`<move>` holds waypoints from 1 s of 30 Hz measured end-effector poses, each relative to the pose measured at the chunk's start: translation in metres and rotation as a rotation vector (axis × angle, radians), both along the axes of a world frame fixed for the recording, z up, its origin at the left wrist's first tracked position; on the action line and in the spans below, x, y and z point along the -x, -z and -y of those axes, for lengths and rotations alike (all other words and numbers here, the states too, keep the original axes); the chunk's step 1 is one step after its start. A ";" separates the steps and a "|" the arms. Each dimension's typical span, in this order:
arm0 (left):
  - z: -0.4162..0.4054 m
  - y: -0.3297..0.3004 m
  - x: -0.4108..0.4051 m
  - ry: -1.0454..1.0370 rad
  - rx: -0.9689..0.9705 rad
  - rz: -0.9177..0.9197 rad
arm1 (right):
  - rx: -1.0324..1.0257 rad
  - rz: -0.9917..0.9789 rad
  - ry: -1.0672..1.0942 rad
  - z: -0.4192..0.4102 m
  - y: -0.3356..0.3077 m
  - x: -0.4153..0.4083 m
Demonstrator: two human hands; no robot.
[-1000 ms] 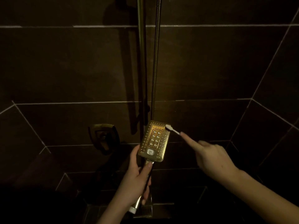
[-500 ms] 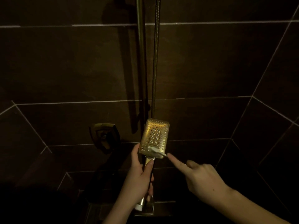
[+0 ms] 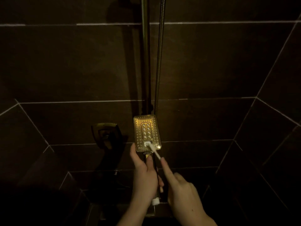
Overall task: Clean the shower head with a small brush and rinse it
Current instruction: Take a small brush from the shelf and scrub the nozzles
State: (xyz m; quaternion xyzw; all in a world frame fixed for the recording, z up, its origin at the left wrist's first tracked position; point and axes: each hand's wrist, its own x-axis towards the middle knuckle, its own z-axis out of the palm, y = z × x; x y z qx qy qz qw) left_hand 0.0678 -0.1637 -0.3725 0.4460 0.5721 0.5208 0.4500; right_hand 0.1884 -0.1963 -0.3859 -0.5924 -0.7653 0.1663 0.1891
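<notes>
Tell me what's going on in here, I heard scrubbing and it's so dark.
A person is cleaning a gold handheld shower head in a dark-tiled shower. The left hand grips its handle, face turned toward the camera. The right hand holds a small white brush, index finger stretched along it, with the brush tip at the white button on the lower part of the face. No water is visibly running.

Gold rectangular shower head (image 3: 147, 132) is held upright, nozzle face toward camera; small white brush (image 3: 153, 150) is pressed against its lower edge.
</notes>
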 end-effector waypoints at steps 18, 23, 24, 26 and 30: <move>0.004 0.001 -0.002 0.070 0.035 -0.001 | -0.005 0.059 0.007 -0.004 0.004 -0.019; 0.006 0.010 0.004 0.108 0.092 -0.064 | -0.035 0.065 -0.071 -0.010 0.011 -0.018; 0.006 0.011 0.005 0.110 0.091 -0.072 | -0.033 0.068 -0.048 -0.011 0.013 -0.023; 0.005 0.013 0.007 0.124 0.093 -0.091 | -0.015 0.062 -0.064 -0.009 0.015 -0.026; 0.006 0.021 0.008 0.130 0.141 -0.054 | 0.046 0.025 -0.186 -0.011 0.020 -0.023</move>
